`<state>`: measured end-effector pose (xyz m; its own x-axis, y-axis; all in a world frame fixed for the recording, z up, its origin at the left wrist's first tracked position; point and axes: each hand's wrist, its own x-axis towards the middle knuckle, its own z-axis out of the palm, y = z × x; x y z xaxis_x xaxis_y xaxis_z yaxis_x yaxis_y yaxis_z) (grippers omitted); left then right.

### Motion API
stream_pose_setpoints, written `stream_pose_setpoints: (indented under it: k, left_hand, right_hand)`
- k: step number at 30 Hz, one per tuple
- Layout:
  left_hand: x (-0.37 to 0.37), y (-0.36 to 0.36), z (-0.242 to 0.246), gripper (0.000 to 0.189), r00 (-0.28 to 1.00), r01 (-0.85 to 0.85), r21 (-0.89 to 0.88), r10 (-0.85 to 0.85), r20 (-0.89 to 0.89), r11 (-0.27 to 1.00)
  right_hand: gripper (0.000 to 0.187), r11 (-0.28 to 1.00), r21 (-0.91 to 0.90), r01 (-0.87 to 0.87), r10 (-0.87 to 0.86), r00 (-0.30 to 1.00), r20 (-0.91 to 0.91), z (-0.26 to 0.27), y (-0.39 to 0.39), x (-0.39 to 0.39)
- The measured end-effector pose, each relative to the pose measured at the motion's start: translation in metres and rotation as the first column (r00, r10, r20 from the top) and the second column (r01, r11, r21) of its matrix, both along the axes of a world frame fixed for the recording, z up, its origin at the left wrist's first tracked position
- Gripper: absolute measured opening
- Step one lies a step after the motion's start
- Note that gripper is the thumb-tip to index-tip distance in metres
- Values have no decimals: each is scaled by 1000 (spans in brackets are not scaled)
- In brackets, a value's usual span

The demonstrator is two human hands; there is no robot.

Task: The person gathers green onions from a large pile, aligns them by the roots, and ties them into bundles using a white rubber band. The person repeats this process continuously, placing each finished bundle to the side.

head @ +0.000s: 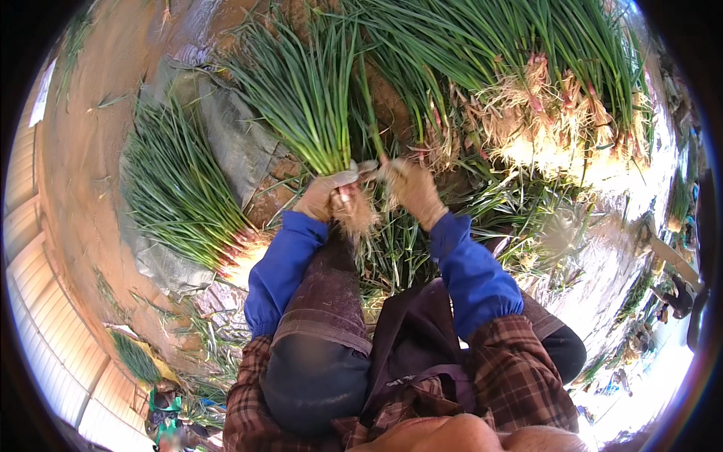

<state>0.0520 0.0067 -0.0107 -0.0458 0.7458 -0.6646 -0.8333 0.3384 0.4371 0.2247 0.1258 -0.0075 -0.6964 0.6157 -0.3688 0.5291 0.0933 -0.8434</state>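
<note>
My left hand (318, 199), in a pale glove, is closed around a thick bunch of green onions (316, 113). The leaves of this bunch fan out away from me, and its pinkish bulbs and stringy roots hang below my fist. Close by on the right, my gloved right hand (415, 191) grips a single green onion stalk (371, 127) near its pinkish base. The fingertips of both hands almost meet, and some detail there is blurred.
A pile of green onions (452, 39) with bright roots lies ahead and to the right. Another bunch (175, 181) rests on a grey cloth (237, 144) at left. Loose leaves (406, 243) litter the ground between my knees. Other people (164, 415) are at the lower left.
</note>
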Motion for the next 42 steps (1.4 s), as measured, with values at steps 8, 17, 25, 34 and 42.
stream_pose_setpoints:
  k: [8,17,25,34,42]
  left_hand:
    - [16,-5,18,24,989,-138,37,135,67,990]
    - [18,-8,19,18,948,-89,195,23,319,977]
    - [14,-16,10,24,978,-62,141,32,205,988]
    - [11,-22,8,18,893,22,287,-148,426,958]
    - [1,-35,9,28,940,-51,171,-11,340,984]
  right_hand:
    - [35,879,-458,135,-196,976,-90,-26,2,10]
    - [35,940,35,339,-338,912,232,-78,15,4]
    - [38,802,-596,42,-157,977,-142,-9,-14,-29]
    - [26,957,-53,285,-288,957,-45,-77,15,11]
    - [55,354,-932,-82,-483,837,-257,-3,-13,-36]
